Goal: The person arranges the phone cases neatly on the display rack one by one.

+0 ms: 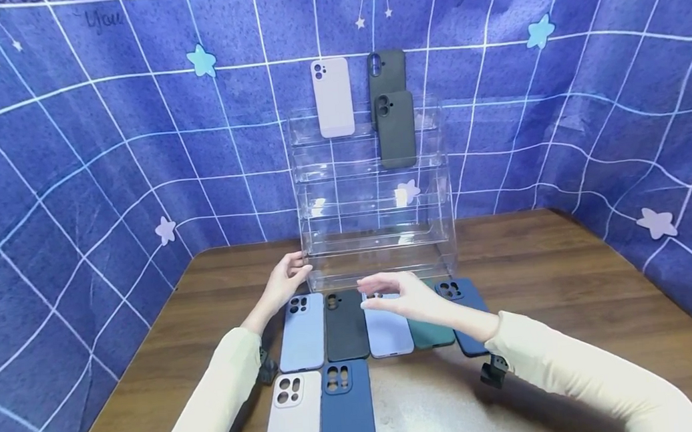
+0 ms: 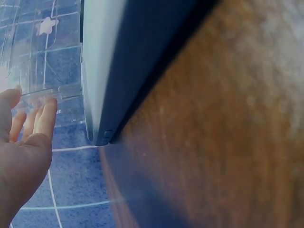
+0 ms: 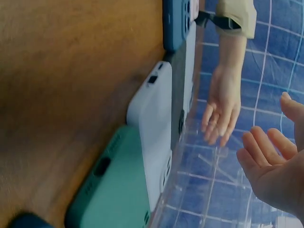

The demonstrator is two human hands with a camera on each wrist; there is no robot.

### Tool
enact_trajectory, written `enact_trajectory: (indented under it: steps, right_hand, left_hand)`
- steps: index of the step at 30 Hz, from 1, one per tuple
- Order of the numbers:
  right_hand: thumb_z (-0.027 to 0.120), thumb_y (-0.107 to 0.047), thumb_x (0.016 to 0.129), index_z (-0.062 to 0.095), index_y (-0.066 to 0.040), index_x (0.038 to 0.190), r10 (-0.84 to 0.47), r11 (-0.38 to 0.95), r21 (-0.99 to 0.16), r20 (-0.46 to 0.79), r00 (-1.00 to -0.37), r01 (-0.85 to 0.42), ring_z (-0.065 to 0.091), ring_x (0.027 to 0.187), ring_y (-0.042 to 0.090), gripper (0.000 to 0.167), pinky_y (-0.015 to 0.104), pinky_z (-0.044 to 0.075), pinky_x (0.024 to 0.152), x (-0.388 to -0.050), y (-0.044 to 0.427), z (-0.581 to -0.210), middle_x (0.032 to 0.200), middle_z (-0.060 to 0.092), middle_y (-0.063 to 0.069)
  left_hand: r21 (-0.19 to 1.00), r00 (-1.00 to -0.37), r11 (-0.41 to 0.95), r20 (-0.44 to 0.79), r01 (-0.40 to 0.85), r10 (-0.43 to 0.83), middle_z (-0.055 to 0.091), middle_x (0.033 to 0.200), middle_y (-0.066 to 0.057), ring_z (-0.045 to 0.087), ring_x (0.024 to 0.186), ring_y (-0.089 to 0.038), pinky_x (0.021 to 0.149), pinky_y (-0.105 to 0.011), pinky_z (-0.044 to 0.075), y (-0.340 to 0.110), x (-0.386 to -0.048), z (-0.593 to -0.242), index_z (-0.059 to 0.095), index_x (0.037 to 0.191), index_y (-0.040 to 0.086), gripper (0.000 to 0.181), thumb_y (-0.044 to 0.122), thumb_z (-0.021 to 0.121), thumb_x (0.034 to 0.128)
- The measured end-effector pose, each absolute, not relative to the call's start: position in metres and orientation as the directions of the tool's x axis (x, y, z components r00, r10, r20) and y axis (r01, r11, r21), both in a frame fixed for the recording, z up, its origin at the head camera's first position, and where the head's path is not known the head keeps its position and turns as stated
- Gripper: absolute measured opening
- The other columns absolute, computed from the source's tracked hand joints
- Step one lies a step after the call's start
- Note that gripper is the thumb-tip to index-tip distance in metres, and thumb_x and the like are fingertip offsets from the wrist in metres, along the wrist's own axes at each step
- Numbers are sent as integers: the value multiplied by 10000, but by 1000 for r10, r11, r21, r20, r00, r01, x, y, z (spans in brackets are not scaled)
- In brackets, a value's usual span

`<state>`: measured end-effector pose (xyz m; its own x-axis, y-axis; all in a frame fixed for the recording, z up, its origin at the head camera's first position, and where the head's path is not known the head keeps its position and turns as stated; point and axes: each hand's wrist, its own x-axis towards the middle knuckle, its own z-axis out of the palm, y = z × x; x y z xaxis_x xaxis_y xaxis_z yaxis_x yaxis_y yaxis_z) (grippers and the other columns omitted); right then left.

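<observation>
A clear stepped display rack (image 1: 378, 244) stands at the back of the table. My left hand (image 1: 283, 282) is at its lower left side, fingers loosely bent at the edge; whether they touch it I cannot tell. In the left wrist view the left hand (image 2: 28, 147) holds nothing. My right hand (image 1: 412, 297) hovers over the row of phone cases, in front of the rack, with nothing in its relaxed fingers. Under it lie a pale blue phone case (image 1: 389, 333) and a green phone case (image 1: 431, 334). In the right wrist view the right hand (image 3: 275, 166) is also bare.
On the rack's upper tiers stand a pale pink case (image 1: 334, 100) and two black cases, one (image 1: 396, 135) before the other (image 1: 392, 65). A light blue case (image 1: 302, 336), a black case (image 1: 346, 330) and navy cases (image 1: 470, 321) (image 1: 347, 417) lie on the table, plus a whitish case (image 1: 291, 424).
</observation>
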<state>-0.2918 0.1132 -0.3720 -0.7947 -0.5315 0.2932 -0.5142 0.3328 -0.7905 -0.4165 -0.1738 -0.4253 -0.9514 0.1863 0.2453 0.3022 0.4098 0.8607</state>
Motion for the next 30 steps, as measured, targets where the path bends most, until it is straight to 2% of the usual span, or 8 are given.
enact_trajectory:
  steps: [5, 15, 21, 26, 27, 30]
  right_hand:
    - [667, -276, 875, 582, -169, 1256, -574, 350, -776, 265, -775, -525, 608, 1106, 165, 405, 403, 490, 984, -284, 106, -380, 1211, 646, 43]
    - [652, -296, 883, 586, -66, 1248, -696, 356, -754, 180, -695, -552, 610, 1106, 162, 436, 276, 480, 993, -272, 90, -401, 1184, 660, 80]
    - [650, -294, 885, 592, -37, 1236, -742, 339, -753, 154, -652, -564, 610, 1102, 169, 439, 246, 482, 980, -264, 82, -409, 1179, 660, 91]
    - [646, -295, 887, 655, -75, 1164, -789, 315, -595, 269, -552, -740, 619, 1069, 92, 354, 205, 500, 931, -256, 77, -413, 1141, 681, 25]
    - [642, -292, 891, 663, -80, 1155, -803, 303, -563, 284, -524, -769, 633, 1014, 78, 339, 189, 515, 885, -254, 77, -414, 1135, 683, 16]
    - [635, -280, 897, 676, -90, 1133, -842, 274, -503, 287, -458, -819, 633, 1017, 73, 306, 170, 514, 872, -251, 76, -414, 1127, 687, 11]
  left_hand:
    - [873, -950, 383, 244, 303, 195, 579, 1207, -234, 592, 1067, -323, 907, -344, 544, -171, -417, -426, 440, 1332, -1, 489, 212, 605, 924]
    - [877, -954, 382, 237, 291, 182, 577, 1202, -234, 592, 1057, -319, 896, -318, 549, -172, -418, -427, 431, 1336, -7, 481, 187, 597, 928]
    - [876, -955, 388, 231, 288, 186, 561, 1220, -239, 578, 1087, -331, 943, -373, 524, -174, -417, -426, 415, 1356, 2, 520, 239, 594, 930]
    - [873, -955, 394, 230, 288, 189, 558, 1231, -240, 574, 1096, -335, 945, -376, 523, -174, -416, -426, 407, 1363, 2, 520, 234, 588, 934]
    - [873, -956, 396, 227, 285, 188, 559, 1230, -238, 575, 1096, -333, 941, -366, 526, -174, -416, -426, 408, 1361, 2, 515, 229, 587, 935]
    - [872, -956, 399, 226, 284, 187, 563, 1224, -235, 578, 1090, -328, 925, -340, 535, -173, -415, -425, 412, 1354, 0, 498, 210, 584, 936]
